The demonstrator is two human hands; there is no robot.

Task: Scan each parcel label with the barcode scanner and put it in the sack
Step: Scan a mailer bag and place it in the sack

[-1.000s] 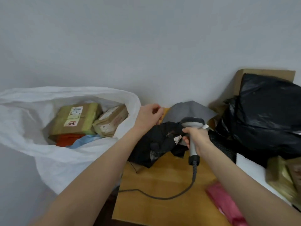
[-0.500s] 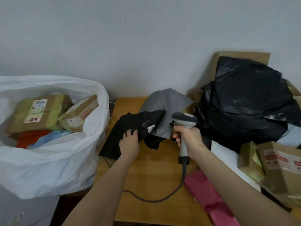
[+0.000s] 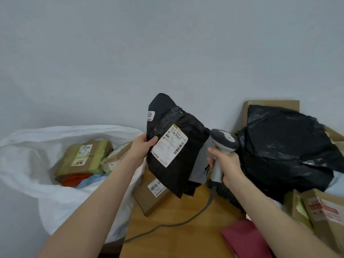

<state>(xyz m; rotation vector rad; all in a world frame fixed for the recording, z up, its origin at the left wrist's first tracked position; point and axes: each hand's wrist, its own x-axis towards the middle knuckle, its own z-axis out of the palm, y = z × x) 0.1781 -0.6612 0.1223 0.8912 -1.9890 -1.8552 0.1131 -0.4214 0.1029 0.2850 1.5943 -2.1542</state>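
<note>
flat brown cardboard box (image 3: 149,200) lies on wooden table (image 3: 186,235), touching the white woven sack (image 3: 46,192) on its right. crumpled black bin bag (image 3: 286,155) well right of sack. black plastic mailer parcel (image 3: 188,161) held up just right of sack, above the box; long axis near upright, tilted, label toward camera. left hand (image 3: 141,148) pinches its edge. right hand (image 3: 227,164) grips grey barcode scanner (image 3: 224,141), head toward parcel.
</note>
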